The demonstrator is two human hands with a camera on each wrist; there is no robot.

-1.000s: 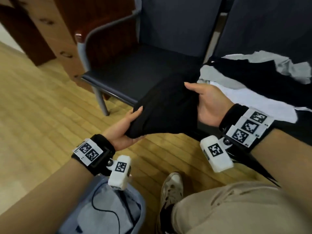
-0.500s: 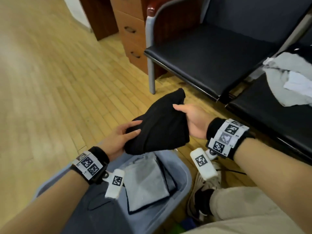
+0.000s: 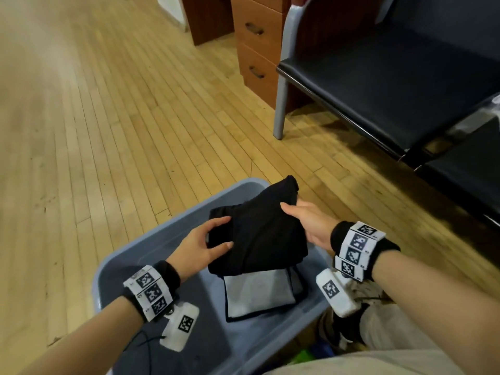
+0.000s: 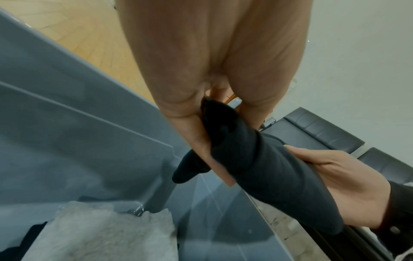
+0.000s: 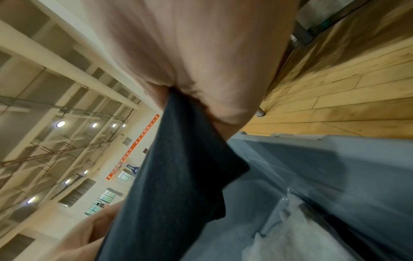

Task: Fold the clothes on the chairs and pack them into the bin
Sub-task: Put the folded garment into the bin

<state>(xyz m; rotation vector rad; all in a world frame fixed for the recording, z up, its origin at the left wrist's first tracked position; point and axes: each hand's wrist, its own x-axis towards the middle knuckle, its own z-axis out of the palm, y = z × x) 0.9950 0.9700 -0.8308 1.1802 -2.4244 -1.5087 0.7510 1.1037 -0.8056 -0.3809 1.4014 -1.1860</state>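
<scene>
- Two hands, left hand point(image 3: 201, 246) and right hand point(image 3: 307, 223), grip the folded black cloth garment point(image 3: 257, 234), keeping its folds together.
- Held at lower centre above the grey-blue plastic bin point(image 3: 130, 255), probably for stacking on the folded grey cloth point(image 3: 259, 290).

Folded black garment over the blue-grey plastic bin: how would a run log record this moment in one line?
stage: packing | folded black garment: held above blue-grey plastic bin | left hand: gripping | right hand: gripping | bin contents: folded grey garment
</scene>
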